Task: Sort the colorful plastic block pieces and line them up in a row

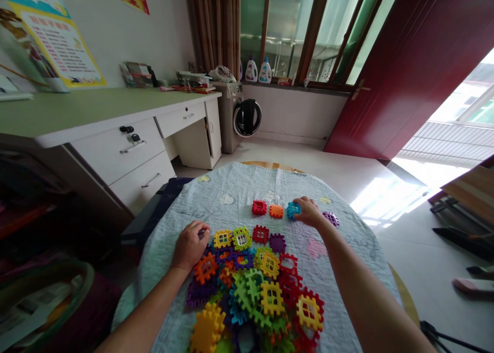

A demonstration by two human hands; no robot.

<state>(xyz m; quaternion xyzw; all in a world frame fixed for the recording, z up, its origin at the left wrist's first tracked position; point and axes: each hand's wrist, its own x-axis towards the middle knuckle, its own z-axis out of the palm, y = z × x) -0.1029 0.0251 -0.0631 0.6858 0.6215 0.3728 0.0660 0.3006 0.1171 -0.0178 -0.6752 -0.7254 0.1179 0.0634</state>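
Note:
My right hand (310, 212) is out at the far side of the round table, its fingers closed on the edge of a blue interlocking plastic tile (293, 210). In line to its left lie an orange tile (276, 211) and a red tile (259, 207); a purple tile (331, 218) lies to its right. My left hand (193, 244) rests curled at the left edge of a heap of mixed-colour tiles (247, 286). A small dark bit shows at its fingers, too little to name. Nearest to that hand are a yellow tile (223, 239) and an orange-red tile (206, 268).
A pale blue patterned cloth (231, 193) covers the table. Beyond stand a desk with drawers (119, 147), a washing machine (230, 116) with its door ajar, and a red door (386, 75). A basket (83, 291) is at the lower left.

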